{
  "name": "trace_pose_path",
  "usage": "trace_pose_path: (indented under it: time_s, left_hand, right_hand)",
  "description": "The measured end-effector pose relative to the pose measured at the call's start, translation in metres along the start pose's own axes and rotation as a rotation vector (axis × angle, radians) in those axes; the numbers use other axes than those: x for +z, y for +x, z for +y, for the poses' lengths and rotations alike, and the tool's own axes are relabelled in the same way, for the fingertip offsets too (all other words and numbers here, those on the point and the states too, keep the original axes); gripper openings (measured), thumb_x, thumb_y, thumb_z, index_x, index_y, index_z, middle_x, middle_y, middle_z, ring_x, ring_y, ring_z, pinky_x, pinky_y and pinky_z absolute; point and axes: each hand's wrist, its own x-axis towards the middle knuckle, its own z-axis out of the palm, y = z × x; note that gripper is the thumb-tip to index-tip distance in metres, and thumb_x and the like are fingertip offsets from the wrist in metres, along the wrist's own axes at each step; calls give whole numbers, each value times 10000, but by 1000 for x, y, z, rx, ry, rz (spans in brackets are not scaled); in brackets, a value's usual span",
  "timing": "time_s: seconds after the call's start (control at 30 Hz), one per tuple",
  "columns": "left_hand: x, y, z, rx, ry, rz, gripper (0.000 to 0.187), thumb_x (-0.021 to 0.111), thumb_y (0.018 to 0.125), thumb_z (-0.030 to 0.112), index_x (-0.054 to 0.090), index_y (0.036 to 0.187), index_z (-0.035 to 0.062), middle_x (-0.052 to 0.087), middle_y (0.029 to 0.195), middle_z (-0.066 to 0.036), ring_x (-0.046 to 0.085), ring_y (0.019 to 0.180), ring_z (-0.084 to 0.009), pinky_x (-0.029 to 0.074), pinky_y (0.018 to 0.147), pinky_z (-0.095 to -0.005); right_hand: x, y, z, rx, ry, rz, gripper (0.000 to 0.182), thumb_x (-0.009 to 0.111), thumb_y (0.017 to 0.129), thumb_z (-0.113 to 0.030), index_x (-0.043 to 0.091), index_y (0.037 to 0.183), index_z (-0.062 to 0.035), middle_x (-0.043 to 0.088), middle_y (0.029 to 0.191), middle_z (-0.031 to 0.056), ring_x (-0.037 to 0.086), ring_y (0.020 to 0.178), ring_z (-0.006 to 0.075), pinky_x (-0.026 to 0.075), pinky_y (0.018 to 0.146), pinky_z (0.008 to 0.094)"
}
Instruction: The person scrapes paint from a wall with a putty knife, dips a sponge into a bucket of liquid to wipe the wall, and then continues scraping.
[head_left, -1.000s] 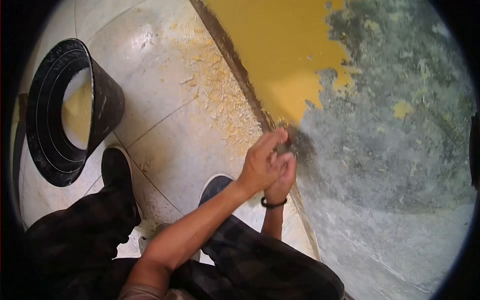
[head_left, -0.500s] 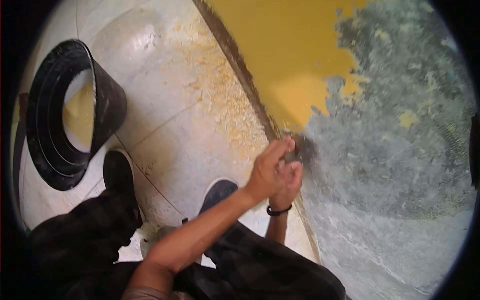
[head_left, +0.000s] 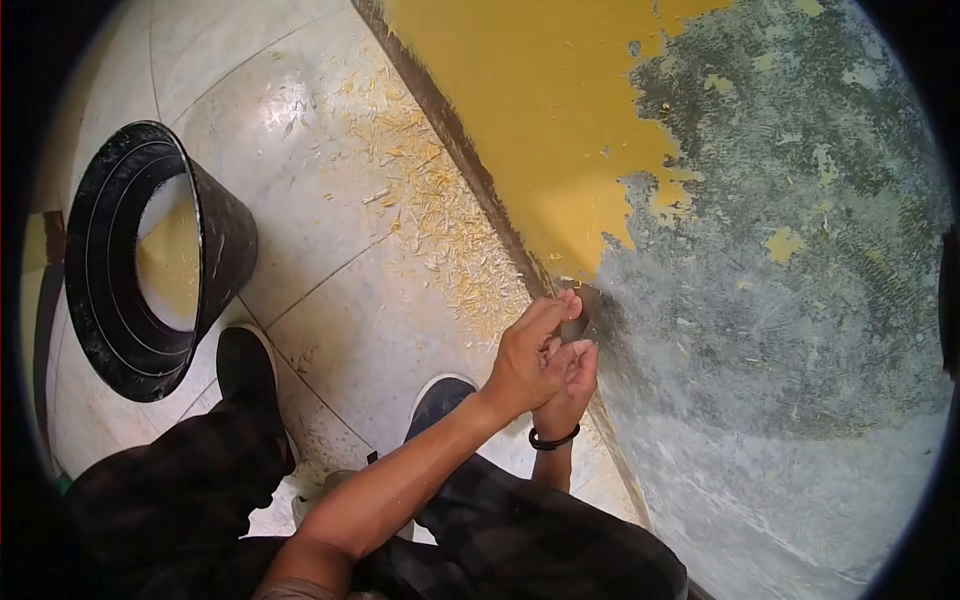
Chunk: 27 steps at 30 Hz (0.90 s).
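Both hands are closed on a thin, flat metal scraper blade, held against the wall at the lower edge of the yellow paint. My left hand reaches in from the lower left, its fingers bent over the blade's near side. Just below and partly behind it, my right hand, with a dark band on the wrist, pinches the blade's lower end. Much of the blade is hidden by the fingers. Bare grey wall with rough patches lies right of the blade.
A black bucket with pale, yellowish contents stands on the tiled floor at left. Yellow and white paint flakes litter the floor along the brown strip at the wall's base. My dark shoes are between bucket and wall.
The view has shifted slightly, so the wall sits further left and the bucket lower. Both hands stay together on the scraper blade, with slightly altered finger positions.
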Motion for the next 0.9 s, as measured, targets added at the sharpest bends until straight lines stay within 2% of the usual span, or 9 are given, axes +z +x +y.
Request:
trace_pose_path:
  time_s: [0.03,0.07,0.23,0.33,0.43,0.57,0.77,0.83,0.9]
  left_hand:
    - [0,-1,-1,-81,-98,-8,413,617,775,12,561,1181,-41,590,1154,-227,566,1124,-377,467,933,-376]
    - [0,-4,-2,-78,-31,-1,421,627,774,14,557,1185,-45,589,1149,-229,575,1103,-381,475,917,-371]
    - [7,-6,-3,-12,-70,38,442,629,770,6,545,1200,-52,591,1137,-228,595,1066,-371,489,879,-352]
    - [1,-2,-1,-96,-48,35,413,610,778,-11,547,1184,-56,595,1117,-209,607,1034,-358,501,834,-343]
    - [-1,-6,-10,-35,-65,25,405,584,783,-20,545,1185,-52,593,1122,-204,608,1027,-353,498,836,-336]
    - [1,-3,-5,-70,-7,1,389,568,792,-14,552,1180,-39,586,1130,-213,595,1055,-355,485,877,-341]
    - [0,-4,-11,-36,-22,59,407,609,791,11,540,1187,-50,584,1111,-212,593,1053,-346,489,865,-353]
    - [-3,2,-3,-28,47,18,420,581,799,-80,525,1213,-35,566,1138,-161,574,1110,-247,544,827,-286]
    - [-8,14,-5,-137,62,1,430,576,794,-92,522,1217,-34,569,1143,-157,572,1111,-230,545,826,-273]
  right_hand:
    - [-1,0,0,32,-26,23,162,541,949,-84,379,947,-72,544,876,57,553,816,109,476,705,236]
    - [-10,-1,8,-64,-82,-49,162,546,954,-109,388,952,-72,557,883,62,557,817,110,477,698,231]
    - [-14,-2,9,-30,-119,32,161,559,946,-109,406,978,-67,563,872,53,553,802,98,468,686,228]
    - [-21,5,27,-102,-106,-3,126,553,931,-76,432,965,-61,569,871,50,546,789,96,469,704,231]
    - [-9,-5,22,-54,-139,46,135,557,927,-70,425,952,-57,570,867,51,547,783,101,468,708,231]
    - [-18,5,25,-93,-116,-38,137,559,930,-86,428,948,-51,553,874,47,551,783,112,469,707,241]
    - [-14,2,21,-25,-155,-40,123,550,942,-87,433,930,-53,557,897,51,552,815,110,468,729,245]
    - [-10,7,16,-3,-90,-76,123,552,941,-83,435,951,-46,550,891,48,538,824,103,461,737,243]
    - [-6,25,25,-85,-145,-135,128,553,939,-74,432,962,-36,545,893,50,537,833,107,461,748,245]
